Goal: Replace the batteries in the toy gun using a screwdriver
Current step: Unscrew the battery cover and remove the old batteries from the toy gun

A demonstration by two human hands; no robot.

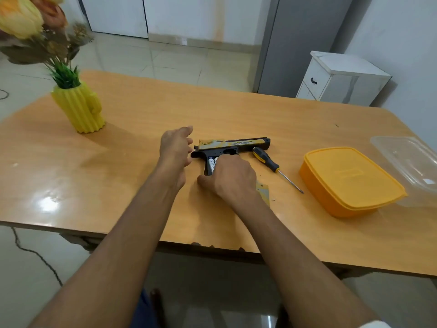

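A black and yellow toy gun point(236, 146) lies flat on the wooden table point(142, 129), barrel pointing right. Its grip is open and white batteries point(211, 163) show inside. My right hand point(230, 178) rests over the grip, fingers pressing on the batteries, thumb on the table. My left hand point(176, 147) hovers just left of the gun's rear end, fingers loosely curled and holding nothing. A screwdriver point(272, 165) with a black and yellow handle lies right of the gun, tip toward me. A flat yellow-grey cover piece point(263, 191) lies partly hidden under my right wrist.
A yellow plastic box point(350, 181) sits at the right, with its clear lid point(409, 162) behind it. A yellow ribbed vase point(80, 107) with artificial flowers stands at the table's far left. A white cabinet point(340, 79) stands beyond the table.
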